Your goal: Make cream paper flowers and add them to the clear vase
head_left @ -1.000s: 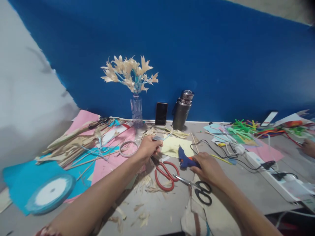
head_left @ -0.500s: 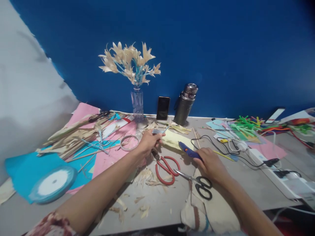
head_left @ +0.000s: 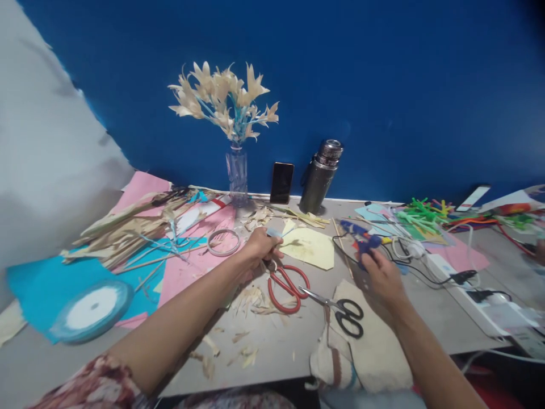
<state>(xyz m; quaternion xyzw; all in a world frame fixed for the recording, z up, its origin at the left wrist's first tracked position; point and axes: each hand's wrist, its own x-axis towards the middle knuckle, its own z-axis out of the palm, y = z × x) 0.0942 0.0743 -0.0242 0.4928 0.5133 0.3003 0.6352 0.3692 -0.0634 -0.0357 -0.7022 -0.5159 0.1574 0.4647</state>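
Note:
My left hand (head_left: 260, 247) is closed, pinching a pale blue ribbon (head_left: 273, 233) with a thin stem-like tip beside it. A yellow paper sheet (head_left: 313, 247) lies just to its right. My right hand (head_left: 383, 278) is wrapped round the handle of a blue glue gun (head_left: 361, 237), whose nozzle points left and away from me. Below my left hand lie red-handled scissors (head_left: 289, 288), their blades partly hidden. Black-handled scissors (head_left: 349, 318) rest partly on a cream cloth (head_left: 378, 352).
Pale flowers (head_left: 221, 94) stand in a clear vase (head_left: 237, 173) by a phone (head_left: 281, 183) and a steel flask (head_left: 320, 180). A ribbon spool (head_left: 93, 309), a tape roll (head_left: 223, 242) and dry husks (head_left: 114, 233) are left. A power strip (head_left: 468, 301) with cords is right.
My right hand has moved the glue gun right, away from the yellow paper and my left hand. My left hand stays nearly in place, still pinching the ribbon.

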